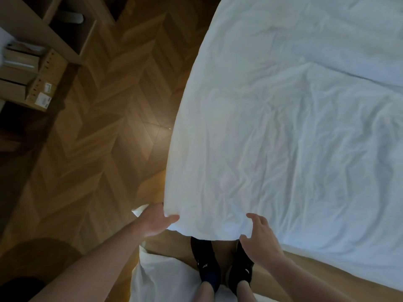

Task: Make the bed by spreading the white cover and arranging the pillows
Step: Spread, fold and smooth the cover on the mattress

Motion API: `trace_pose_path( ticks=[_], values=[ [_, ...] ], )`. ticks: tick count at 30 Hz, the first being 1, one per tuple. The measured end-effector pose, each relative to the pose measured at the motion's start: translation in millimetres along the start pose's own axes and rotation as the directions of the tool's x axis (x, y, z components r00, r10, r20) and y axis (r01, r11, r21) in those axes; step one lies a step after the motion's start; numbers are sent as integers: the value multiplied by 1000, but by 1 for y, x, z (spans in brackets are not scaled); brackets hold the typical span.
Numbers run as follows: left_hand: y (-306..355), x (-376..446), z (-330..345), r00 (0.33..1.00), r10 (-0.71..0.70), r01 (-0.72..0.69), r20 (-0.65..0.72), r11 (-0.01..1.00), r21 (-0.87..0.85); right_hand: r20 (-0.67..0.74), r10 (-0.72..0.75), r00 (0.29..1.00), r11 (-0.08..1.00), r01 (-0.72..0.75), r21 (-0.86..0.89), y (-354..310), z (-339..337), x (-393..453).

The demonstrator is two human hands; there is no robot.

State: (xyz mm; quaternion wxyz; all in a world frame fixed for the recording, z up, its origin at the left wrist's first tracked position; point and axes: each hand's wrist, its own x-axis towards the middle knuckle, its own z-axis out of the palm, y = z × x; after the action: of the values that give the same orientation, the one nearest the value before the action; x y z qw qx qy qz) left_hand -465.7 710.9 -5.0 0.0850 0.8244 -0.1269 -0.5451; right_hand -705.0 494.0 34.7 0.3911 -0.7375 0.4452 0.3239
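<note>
Here the white cover (294,127) fills the frame from 12 round to 4 o'clock, wrinkled all over, its left edge running as a long curve from the top centre down to a rounded corner near 6 o'clock. The left hand (156,221) pinches that corner, thumb on top of the cloth and the fingers hidden beneath it. The right hand (260,238) is spread with loosely bent fingers at the cover's lower hem, just right of the corner; whether its fingertips touch the cloth I cannot tell. From there the hem runs off toward 4 o'clock, with a strip of wood showing along it. Directly under the corner stand two feet in dark shoes (207,264), and more white cloth (165,280) lies on the floor beside them at 6 to 7 o'clock. The parquet floor (113,118) is open from 7 up to 11 o'clock, a broad lane alongside the cover's left edge. At 10 o'clock a wooden shelf unit (72,38) and stacked cardboard boxes (41,86) bound that lane.
</note>
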Motion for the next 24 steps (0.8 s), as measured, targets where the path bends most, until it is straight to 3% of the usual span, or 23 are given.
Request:
trace_pose_path(
  ticks=[8,12,14,17,22,24],
  values=[
    [67,-82,20,996,24,-42,-84,973,-226,98,41,994,991,-53,123,2,-13,-72],
    [114,-122,27,996,-48,13,-70,903,-429,192,167,967,922,-222,316,6,-4,-102],
    [135,-137,28,996,-75,41,-44,853,-520,288,302,909,760,-412,504,9,2,-109],
    [160,-155,25,996,-87,54,-20,767,-640,555,367,746,383,-666,641,10,4,-117],
    [193,-185,-1,994,-98,105,57,612,-784,718,209,664,-63,-724,687,-2,-6,-150],
    [200,-194,-10,988,-105,152,111,579,-801,727,71,683,-161,-711,685,-13,-13,-161]
  ],
)
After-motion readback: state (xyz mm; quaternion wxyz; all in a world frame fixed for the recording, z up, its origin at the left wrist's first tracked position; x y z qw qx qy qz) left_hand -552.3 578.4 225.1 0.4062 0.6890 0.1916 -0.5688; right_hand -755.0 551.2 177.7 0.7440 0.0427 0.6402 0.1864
